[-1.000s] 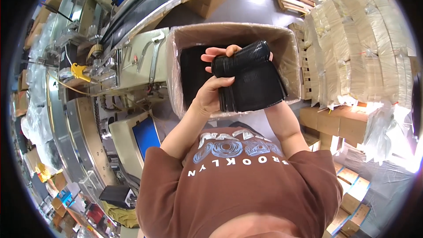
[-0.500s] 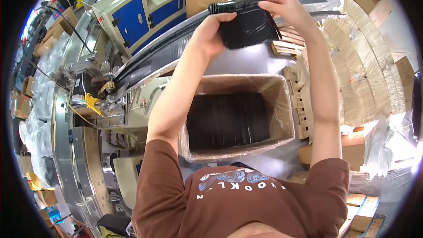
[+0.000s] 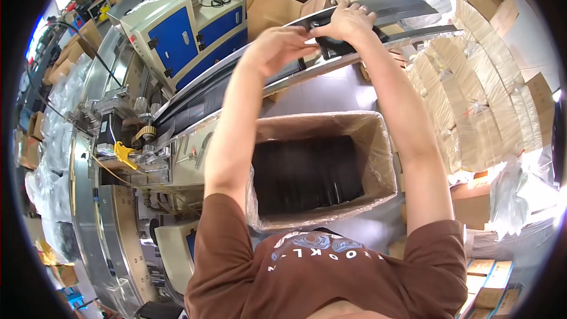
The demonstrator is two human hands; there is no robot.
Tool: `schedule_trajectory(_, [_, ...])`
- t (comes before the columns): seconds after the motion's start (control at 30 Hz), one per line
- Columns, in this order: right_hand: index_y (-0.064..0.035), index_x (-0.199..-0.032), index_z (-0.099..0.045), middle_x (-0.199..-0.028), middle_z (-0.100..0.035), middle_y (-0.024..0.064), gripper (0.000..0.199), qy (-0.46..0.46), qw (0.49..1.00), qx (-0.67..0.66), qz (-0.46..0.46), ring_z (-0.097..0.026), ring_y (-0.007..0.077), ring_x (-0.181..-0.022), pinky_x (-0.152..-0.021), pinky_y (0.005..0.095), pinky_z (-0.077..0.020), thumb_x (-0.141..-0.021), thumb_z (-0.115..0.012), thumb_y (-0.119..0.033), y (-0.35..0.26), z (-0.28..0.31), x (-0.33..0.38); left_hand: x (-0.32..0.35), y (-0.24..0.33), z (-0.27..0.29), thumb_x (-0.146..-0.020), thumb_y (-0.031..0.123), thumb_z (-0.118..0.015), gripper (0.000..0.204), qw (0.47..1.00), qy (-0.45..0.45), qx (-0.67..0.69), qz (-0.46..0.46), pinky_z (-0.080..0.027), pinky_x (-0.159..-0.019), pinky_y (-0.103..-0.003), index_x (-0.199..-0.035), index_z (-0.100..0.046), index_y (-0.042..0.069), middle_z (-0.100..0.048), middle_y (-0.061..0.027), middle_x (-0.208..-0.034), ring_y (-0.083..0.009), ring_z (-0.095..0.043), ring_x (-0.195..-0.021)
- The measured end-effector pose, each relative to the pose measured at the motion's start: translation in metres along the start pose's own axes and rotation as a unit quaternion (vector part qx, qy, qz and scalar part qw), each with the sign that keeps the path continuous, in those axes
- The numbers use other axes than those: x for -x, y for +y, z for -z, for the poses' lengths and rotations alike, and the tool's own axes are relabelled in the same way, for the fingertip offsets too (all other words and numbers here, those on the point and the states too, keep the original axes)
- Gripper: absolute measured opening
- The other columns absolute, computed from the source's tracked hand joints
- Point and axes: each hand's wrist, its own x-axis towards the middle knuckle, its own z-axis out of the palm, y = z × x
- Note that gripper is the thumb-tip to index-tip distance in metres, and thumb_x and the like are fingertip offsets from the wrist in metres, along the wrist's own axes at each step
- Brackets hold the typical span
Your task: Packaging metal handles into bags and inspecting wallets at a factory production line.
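My right hand (image 3: 349, 22) reaches palm down over a dark bundle of ridged black pieces (image 3: 335, 48) at the conveyor. Its fingers are spread, the thumb stretched to the left, and the hand hides much of the bundle. Just left of it my left hand (image 3: 279, 48) hovers above the belt with fingers stretched out and apart, slightly blurred, nothing seen in it. Below both forearms stands a cardboard carton (image 3: 387, 192) with a clear plastic liner, and packed black pieces (image 3: 304, 174) fill its bottom.
The black conveyor belt (image 3: 204, 100) runs from the machine (image 3: 144, 121) at left to the far right. Behind it are cabinets with blue doors (image 3: 171, 35) and an open carton (image 3: 274, 9). Plastic-wrapped stacks (image 3: 472, 94) stand at right. A yellow tool handle (image 3: 124, 152) lies at left.
The bundle has gone from being held up in both hands down to the conveyor. My left hand has come off it; my right hand has moved left and lies over it.
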Motion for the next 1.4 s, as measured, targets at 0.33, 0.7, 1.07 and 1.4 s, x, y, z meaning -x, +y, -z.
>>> schedule_trajectory(0.33, [0.0061, -0.117, -0.045, -0.11, -0.055, 0.0181, 0.102, 0.139, 0.988, 0.061, 0.03, -0.05, 0.0291, -0.106, -0.088, 0.041, -0.0357, -0.051, -0.067, -0.069, 0.004, -0.019, 0.002, -0.005, -0.019, 0.04, -0.062, -0.009, -0.055, 0.06, 0.484, 0.082, -0.812, -0.315, -0.028, -0.101, -0.041, -0.112, -0.057, 0.025, -0.036, -0.0099, -0.131, -0.0304, -0.03, -0.123])
schedule_trajectory(0.7, [0.0082, -0.113, -0.046, -0.105, -0.056, 0.021, 0.1, 0.229, 0.972, 0.02, 0.054, -0.053, 0.032, -0.101, -0.085, 0.0396, -0.0414, -0.052, -0.067, -0.068, -0.016, -0.033, 0.008, 0.003, -0.028, 0.024, -0.083, 0.014, -0.048, 0.03, 0.479, 0.164, -0.792, -0.343, -0.029, -0.099, -0.042, -0.112, -0.053, 0.005, -0.046, -0.0176, -0.121, -0.0321, -0.04, -0.117])
schedule_trajectory(1.07, [-0.0001, -0.096, -0.059, -0.099, -0.059, 0.0163, 0.036, 0.269, 0.951, -0.053, 0.141, -0.056, 0.03, -0.092, -0.077, 0.0391, -0.0447, -0.074, -0.065, -0.028, -0.032, -0.005, 0.056, 0.053, -0.077, -0.015, -0.083, 0.049, -0.047, 0.075, 0.496, 0.164, -0.815, -0.252, -0.027, -0.101, -0.046, -0.121, -0.035, -0.014, -0.04, -0.0296, -0.125, -0.0393, -0.036, -0.121])
schedule_trajectory(1.4, [-0.0024, -0.097, -0.06, -0.095, -0.062, 0.0161, 0.035, 0.273, 0.827, -0.421, 0.256, -0.061, 0.0315, -0.082, -0.072, 0.0395, -0.0475, -0.079, -0.056, -0.032, 0.06, -0.019, 0.097, 0.052, -0.124, -0.021, -0.075, 0.006, -0.06, 0.021, 0.447, 0.206, -0.685, -0.537, -0.039, -0.074, -0.039, -0.096, -0.057, 0.005, -0.058, -0.01, -0.096, -0.027, -0.053, -0.087])
